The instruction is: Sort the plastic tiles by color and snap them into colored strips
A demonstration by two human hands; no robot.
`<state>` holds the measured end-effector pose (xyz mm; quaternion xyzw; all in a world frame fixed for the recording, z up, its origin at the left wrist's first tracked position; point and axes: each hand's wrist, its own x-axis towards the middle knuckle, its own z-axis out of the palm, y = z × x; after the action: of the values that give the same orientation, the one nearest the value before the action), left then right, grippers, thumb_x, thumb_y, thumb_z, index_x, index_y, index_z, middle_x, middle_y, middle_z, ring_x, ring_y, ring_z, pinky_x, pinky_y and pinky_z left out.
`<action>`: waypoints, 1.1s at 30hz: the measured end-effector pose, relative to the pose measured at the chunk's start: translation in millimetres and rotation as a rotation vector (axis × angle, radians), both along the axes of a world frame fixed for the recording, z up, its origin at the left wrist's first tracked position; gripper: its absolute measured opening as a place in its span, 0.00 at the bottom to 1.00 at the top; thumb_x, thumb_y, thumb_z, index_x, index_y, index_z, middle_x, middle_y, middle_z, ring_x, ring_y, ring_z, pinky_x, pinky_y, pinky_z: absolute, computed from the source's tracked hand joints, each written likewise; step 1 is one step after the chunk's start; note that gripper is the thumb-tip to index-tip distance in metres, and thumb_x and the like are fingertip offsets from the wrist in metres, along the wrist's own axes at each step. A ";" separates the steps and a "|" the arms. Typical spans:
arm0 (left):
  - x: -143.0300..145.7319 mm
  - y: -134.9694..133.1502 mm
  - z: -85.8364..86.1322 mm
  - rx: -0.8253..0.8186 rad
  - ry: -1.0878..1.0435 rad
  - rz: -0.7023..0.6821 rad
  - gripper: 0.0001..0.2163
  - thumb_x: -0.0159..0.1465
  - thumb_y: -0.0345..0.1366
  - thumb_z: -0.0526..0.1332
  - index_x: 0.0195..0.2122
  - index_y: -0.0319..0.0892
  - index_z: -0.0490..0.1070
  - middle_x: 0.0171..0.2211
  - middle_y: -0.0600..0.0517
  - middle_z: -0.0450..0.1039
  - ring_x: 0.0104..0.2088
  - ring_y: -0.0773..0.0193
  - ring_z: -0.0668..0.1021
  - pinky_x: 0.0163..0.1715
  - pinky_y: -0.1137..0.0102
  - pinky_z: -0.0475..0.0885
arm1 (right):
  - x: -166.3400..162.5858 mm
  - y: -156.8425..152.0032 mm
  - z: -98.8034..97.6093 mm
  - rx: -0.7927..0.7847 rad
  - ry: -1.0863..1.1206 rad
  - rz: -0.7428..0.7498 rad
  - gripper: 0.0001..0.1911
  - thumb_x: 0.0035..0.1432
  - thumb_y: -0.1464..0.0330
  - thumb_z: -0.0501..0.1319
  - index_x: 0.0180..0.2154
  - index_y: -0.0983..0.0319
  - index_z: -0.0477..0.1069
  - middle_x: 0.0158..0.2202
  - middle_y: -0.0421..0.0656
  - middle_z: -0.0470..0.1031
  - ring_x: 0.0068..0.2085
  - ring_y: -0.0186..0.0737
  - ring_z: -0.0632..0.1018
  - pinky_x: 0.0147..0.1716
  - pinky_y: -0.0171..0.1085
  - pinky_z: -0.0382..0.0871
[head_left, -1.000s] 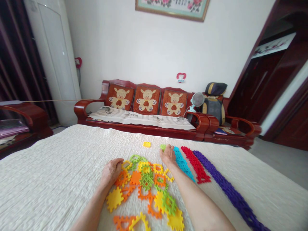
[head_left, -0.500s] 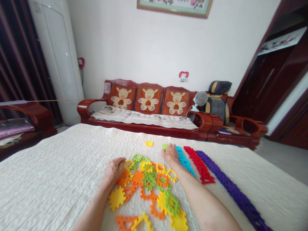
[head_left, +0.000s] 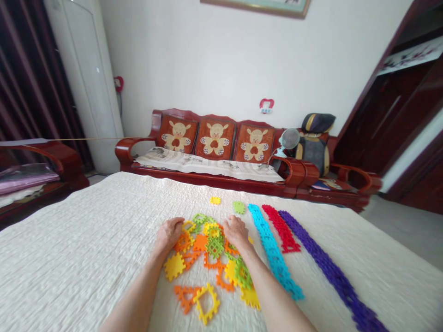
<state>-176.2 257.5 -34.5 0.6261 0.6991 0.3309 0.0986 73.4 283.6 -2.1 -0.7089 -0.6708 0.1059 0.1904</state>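
A pile of orange, yellow and green interlocking plastic tiles [head_left: 211, 258] lies on a cream quilted bedcover [head_left: 86, 240]. My left hand [head_left: 169, 233] rests palm down on the pile's left edge, fingers curled over orange and yellow tiles. My right hand [head_left: 235, 230] lies on the pile's upper right part, fingers bent down onto the tiles. What either hand grips is hidden under its fingers. A lone green tile [head_left: 238, 207] and a lone yellow tile [head_left: 215, 200] lie beyond the pile. Right of my right arm run a cyan strip [head_left: 273, 251], a red strip [head_left: 280, 227] and a purple strip [head_left: 328, 267] of joined tiles.
A red wooden sofa [head_left: 221, 152] with bear cushions stands past the bed's far edge. A small fan [head_left: 289, 138] and a backpack [head_left: 313, 143] sit at its right end. A white standing air conditioner [head_left: 86, 83] is at the back left, a dark wooden door frame [head_left: 398, 115] at the right.
My right hand has left the green tile by the cyan strip and drawn back left onto the pile. The left hand stays at the pile's left edge. The view has tilted down a little.
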 end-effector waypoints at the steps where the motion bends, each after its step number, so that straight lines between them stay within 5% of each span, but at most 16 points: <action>1: -0.4 -0.3 -0.2 0.000 -0.007 -0.005 0.17 0.60 0.35 0.49 0.43 0.42 0.75 0.42 0.50 0.78 0.43 0.63 0.77 0.47 0.71 0.68 | -2.9 -2.1 -3.3 -0.009 0.030 -0.007 0.22 0.60 0.58 0.48 0.50 0.62 0.66 0.50 0.51 0.70 0.53 0.49 0.69 0.48 0.44 0.60; 6: -2.6 -0.9 -0.5 -0.020 -0.024 -0.013 0.17 0.60 0.36 0.50 0.44 0.43 0.75 0.42 0.50 0.78 0.42 0.62 0.77 0.45 0.71 0.69 | -17.1 -12.0 -4.9 0.021 0.166 0.027 0.23 0.61 0.60 0.47 0.54 0.64 0.63 0.53 0.51 0.68 0.55 0.43 0.67 0.52 0.39 0.56; 15: -5.1 0.0 -2.5 -0.028 -0.027 0.003 0.17 0.60 0.38 0.50 0.42 0.43 0.76 0.41 0.50 0.78 0.42 0.61 0.78 0.44 0.70 0.70 | 7.1 -45.3 -0.2 0.063 0.088 -0.148 0.23 0.60 0.59 0.48 0.52 0.63 0.63 0.52 0.53 0.68 0.55 0.52 0.64 0.52 0.52 0.52; 21: -5.9 1.6 -3.8 -0.025 -0.028 0.011 0.16 0.59 0.39 0.51 0.42 0.45 0.76 0.40 0.51 0.78 0.41 0.62 0.78 0.43 0.71 0.70 | -3.7 -42.3 -18.1 0.151 0.093 -0.155 0.21 0.61 0.60 0.46 0.50 0.62 0.64 0.51 0.51 0.68 0.54 0.49 0.64 0.51 0.47 0.52; 33: -3.5 1.1 0.1 -0.034 -0.158 0.047 0.16 0.60 0.38 0.50 0.44 0.44 0.74 0.43 0.52 0.77 0.44 0.63 0.77 0.47 0.71 0.68 | -32.2 -35.1 -17.9 0.167 0.274 -0.065 0.20 0.61 0.65 0.46 0.52 0.62 0.63 0.51 0.49 0.70 0.53 0.43 0.68 0.54 0.42 0.53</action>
<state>-179.7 258.6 -34.4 0.5799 0.7090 0.3696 0.1563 41.2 248.5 -19.9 -0.6907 -0.6218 0.1394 0.3419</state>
